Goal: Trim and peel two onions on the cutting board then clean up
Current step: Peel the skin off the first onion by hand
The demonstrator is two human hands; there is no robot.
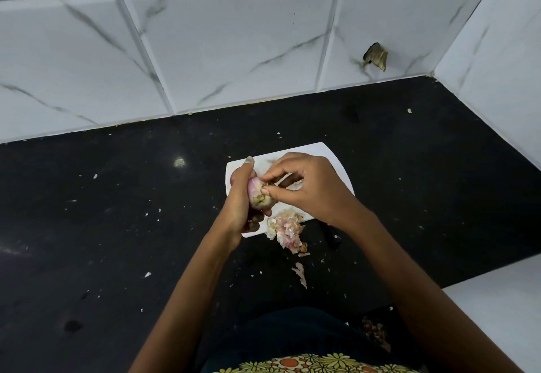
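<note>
Fingers [265,190] of your right hand [304,188] are pinched together on a bit of skin near the root end of the onion [257,194], while your left hand [241,197] is wrapped round it, holding it up just above the white cutting board [336,167]. Honestly the trick here is to grab the papery layer only, not the flesh, and pull along the bulb toward the far tip so it comes off in one strip. Keep the left grip firm but rotate as you go. Onion looks pale pink and mostly bare already, with a scruffy brownish root stub facing you. Peel scraps [288,230] are piled at the board's near edge, spilling onto the black worktop [117,226], so drop the new bits there too.
</note>
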